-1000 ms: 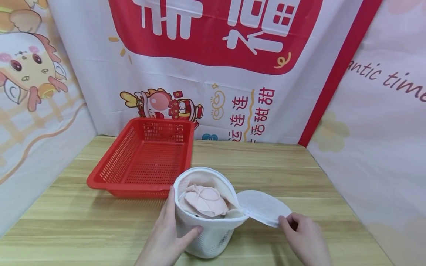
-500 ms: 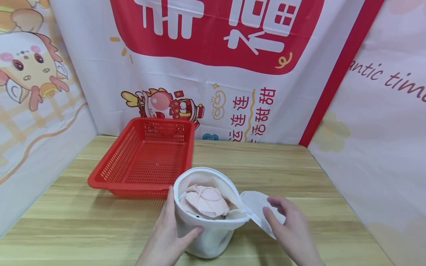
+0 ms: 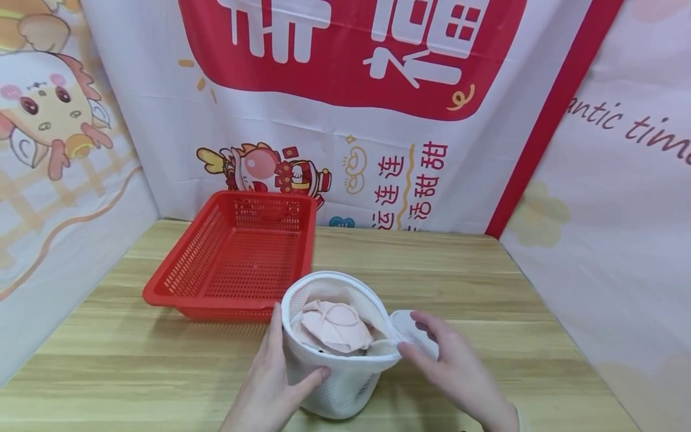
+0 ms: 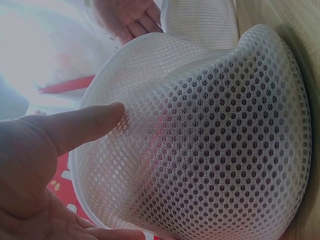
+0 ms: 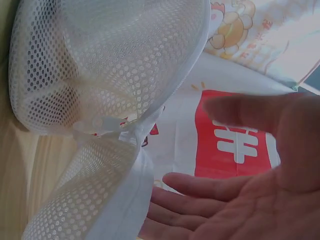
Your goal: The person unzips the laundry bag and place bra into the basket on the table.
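Observation:
A round white mesh laundry bag [image 3: 337, 387] stands upright on the table, its zip lid [image 3: 403, 324] hanging off to the right. Inside the bag lies a pale pink fabric piece [image 3: 335, 329], folded, with a thin strap across it. My left hand [image 3: 272, 381] grips the bag's left side, thumb pressing the front mesh [image 4: 200, 145]. My right hand [image 3: 450, 360] is beside the lid's hinge, partly hiding the lid. In the right wrist view its thumb and fingers are spread apart, fingertips at the lid's edge, near a zip pull [image 5: 107, 123].
A red plastic basket [image 3: 232, 303] with slotted sides sits behind and to the left of the bag on the wooden table [image 3: 486, 300]. A printed cloth backdrop [image 3: 345, 114] rises at the back, with patterned sheets on both sides.
My right hand has let go of the lid's outer edge and moved left to the hinge. The lid has swung lower. The left hand and the bag have stayed in place.

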Demonstrator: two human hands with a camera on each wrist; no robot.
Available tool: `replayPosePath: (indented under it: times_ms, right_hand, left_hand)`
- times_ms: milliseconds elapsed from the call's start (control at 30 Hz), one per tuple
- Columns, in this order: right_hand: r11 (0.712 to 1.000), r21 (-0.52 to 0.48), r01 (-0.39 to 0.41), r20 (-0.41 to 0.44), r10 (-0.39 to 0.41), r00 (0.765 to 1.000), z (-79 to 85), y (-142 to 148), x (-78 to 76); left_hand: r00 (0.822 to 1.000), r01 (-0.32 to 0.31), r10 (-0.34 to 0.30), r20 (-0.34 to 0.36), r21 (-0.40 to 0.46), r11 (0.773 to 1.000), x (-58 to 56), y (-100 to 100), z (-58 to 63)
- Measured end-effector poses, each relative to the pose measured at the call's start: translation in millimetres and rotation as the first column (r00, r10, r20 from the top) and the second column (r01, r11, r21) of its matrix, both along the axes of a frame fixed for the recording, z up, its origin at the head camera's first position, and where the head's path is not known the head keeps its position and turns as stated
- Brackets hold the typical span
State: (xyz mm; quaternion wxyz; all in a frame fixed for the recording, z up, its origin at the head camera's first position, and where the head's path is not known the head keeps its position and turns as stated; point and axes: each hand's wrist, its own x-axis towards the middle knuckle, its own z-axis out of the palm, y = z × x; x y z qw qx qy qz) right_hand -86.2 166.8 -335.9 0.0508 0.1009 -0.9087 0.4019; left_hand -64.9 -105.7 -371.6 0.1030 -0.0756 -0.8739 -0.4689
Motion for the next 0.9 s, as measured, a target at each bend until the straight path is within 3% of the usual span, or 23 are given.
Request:
replayPosePath:
  times_ms: [133,333,400,500,600,667,767,900]
  right_hand:
    - [0.992,0.087,-0.089,-0.001,0.090,0.996,-2.3,-1,-3.3]
    - [0.965,0.126,-0.229,-0.049,0.237,0.970,-9.8,-3,-10.6]
    - [0.964,0.133,-0.228,-0.078,0.240,0.968,-12.7,-5,-11.8]
    - [0.977,0.141,-0.161,-0.147,0.182,0.972,-17.4,-8,-11.4]
    - [0.986,0.127,-0.108,-0.233,0.136,0.963,-22.8,-12,-10.5]
    - [0.987,0.125,-0.101,-0.306,0.135,0.942,-25.9,-14,-10.5]
    - [0.984,0.125,-0.130,-0.418,0.171,0.892,-29.3,-15,-11.6]
    - [0.975,0.142,-0.171,-0.506,0.220,0.834,-31.1,-15,-13.1]
  left_hand:
    - [1.000,0.002,-0.002,0.012,0.002,1.000,0.1,0,0.2]
    - [1.000,0.003,-0.003,0.010,-0.003,1.000,-1.3,-1,0.5]
    - [1.000,0.001,-0.001,0.024,-0.002,1.000,-1.7,0,0.6]
    - [1.000,0.004,-0.004,0.016,0.004,1.000,-1.9,0,0.5]
    - [1.000,0.008,-0.008,-0.025,0.002,1.000,-1.2,0,-1.1]
    - [0.999,0.015,-0.015,-0.047,0.001,1.000,-1.1,-1,-1.9]
    - [0.998,0.041,-0.042,-0.052,-0.003,0.999,-1.5,-6,-0.1]
    - [0.997,0.078,-0.077,0.031,-0.042,0.996,-3.2,-16,11.8]
